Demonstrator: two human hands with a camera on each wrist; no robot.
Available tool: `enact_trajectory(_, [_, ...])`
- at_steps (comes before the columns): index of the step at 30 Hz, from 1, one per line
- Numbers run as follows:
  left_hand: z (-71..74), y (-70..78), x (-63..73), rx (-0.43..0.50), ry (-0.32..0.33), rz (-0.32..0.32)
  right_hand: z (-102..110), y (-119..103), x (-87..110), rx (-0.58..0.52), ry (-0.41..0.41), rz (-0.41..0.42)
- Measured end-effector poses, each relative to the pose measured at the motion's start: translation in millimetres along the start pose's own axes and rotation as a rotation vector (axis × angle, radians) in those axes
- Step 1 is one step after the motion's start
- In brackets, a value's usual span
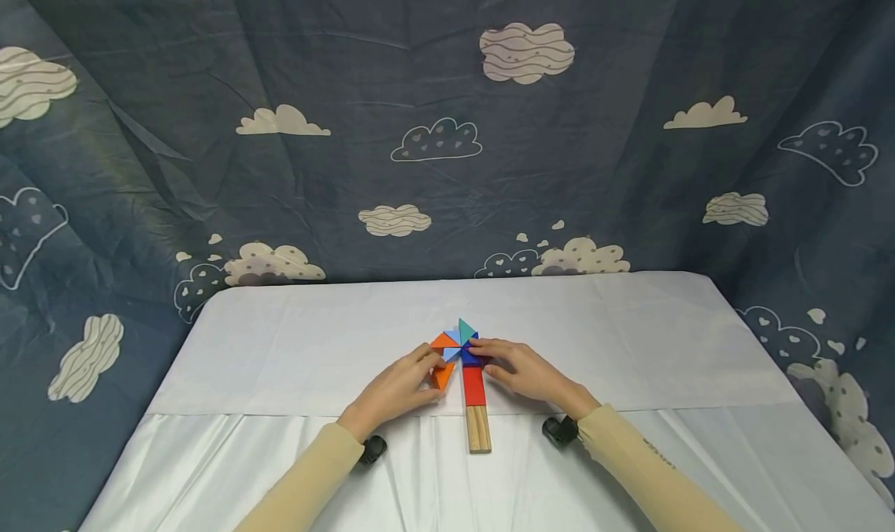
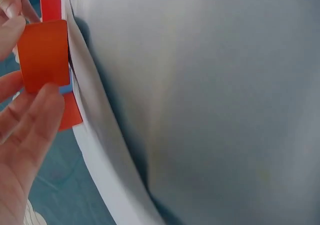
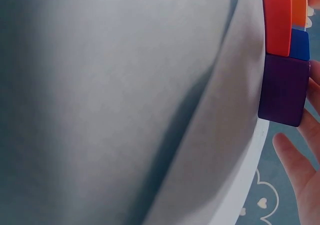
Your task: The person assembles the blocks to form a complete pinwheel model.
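Note:
A pinwheel of triangular blocks lies on the white-covered table, with a teal triangle (image 1: 466, 331) at its top. Light blue triangles (image 1: 450, 354), an orange triangle (image 1: 441, 341) and a dark blue triangle (image 1: 470, 358) surround its centre. My left hand (image 1: 402, 384) pinches another orange triangular block (image 2: 44, 55) between thumb and fingers at the pinwheel's lower left. On the opposite side, my right hand (image 1: 520, 367) touches a purple block (image 3: 285, 90) with its fingers, the thumb held apart from it. Beneath the pinwheel, a red block (image 1: 474, 386) continues down into wooden blocks (image 1: 478, 429), like a stem.
The white cloth (image 1: 280, 353) spreads to both sides of the blocks and hangs with folds at the near edge. Behind the table stands a dark curtain (image 1: 363, 167) printed with clouds. Dark wrist cameras (image 1: 560, 431) sit below both wrists.

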State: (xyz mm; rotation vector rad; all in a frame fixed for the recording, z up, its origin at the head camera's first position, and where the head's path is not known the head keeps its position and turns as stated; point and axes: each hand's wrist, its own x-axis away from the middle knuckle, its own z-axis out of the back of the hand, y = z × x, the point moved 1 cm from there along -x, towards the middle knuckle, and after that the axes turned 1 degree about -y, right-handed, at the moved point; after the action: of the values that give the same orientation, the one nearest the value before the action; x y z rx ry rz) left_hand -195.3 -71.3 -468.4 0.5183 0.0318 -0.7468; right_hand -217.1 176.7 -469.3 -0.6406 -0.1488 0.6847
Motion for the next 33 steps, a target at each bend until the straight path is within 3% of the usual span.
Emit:
enact_trajectory(5, [-4.0,1.4,-6.4,-0.159,0.053,-0.054,-1,1,-0.2,-0.004,0.000,0.009])
enact_trajectory(10, [-3.3,4.3,-10.5,-0.262,0.044,-0.068,-1,2,0.1,-0.006,0.003,0.007])
enact_trajectory(20, [4.8,4.1,5.0,-0.243,0.006,-0.127,-1,1,0.0,-0.007,0.000,0.010])
enact_trajectory(24, [6.8,5.3,11.1,-0.247,-0.039,-0.124,0,1,0.1,-0.006,-0.002,0.013])
enact_trajectory(33, [2.7,7.3,9.7,-0.265,-0.076,-0.112,0,1,0.1,-0.007,-0.001,0.016])
